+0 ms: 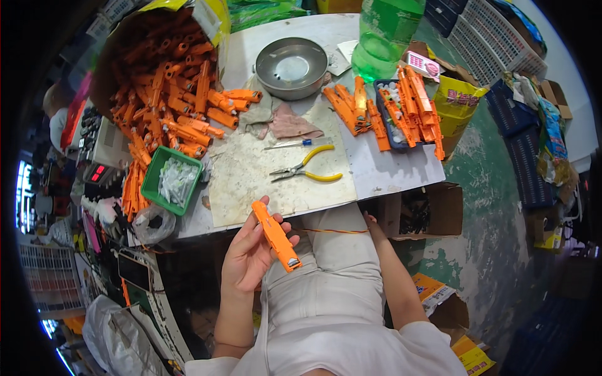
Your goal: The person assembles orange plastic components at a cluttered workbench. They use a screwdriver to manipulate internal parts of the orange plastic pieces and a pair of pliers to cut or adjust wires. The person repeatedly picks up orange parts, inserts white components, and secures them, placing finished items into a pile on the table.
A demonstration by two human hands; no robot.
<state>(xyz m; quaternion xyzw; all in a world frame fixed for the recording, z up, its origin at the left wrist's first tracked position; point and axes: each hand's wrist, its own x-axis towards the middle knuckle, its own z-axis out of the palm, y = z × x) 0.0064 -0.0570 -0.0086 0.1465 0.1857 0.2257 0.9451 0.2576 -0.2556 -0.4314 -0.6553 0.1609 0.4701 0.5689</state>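
Note:
In my left hand (246, 252) I hold a long orange plastic housing (276, 236) above my lap, its fingers closed round it. One end of the housing tilts down toward me and has a small dark and silvery fitting. My right hand (370, 220) is low beside my right thigh, near the table's front edge; its fingers are mostly hidden. A thin orange cord (335, 231) crosses my lap toward that hand, and whether the hand grips it is unclear. Yellow-handled pliers (307, 167) and a blue-handled screwdriver (305, 143) lie on the table ahead.
A sack (216, 19) spills many orange housings (182, 94) at the left. Near them is a green basket (155, 168) of small clear pieces. A metal bowl (290, 86), cloths (291, 123), a green bottle (382, 53) and a blue tray (395, 141) with more housings are farther off.

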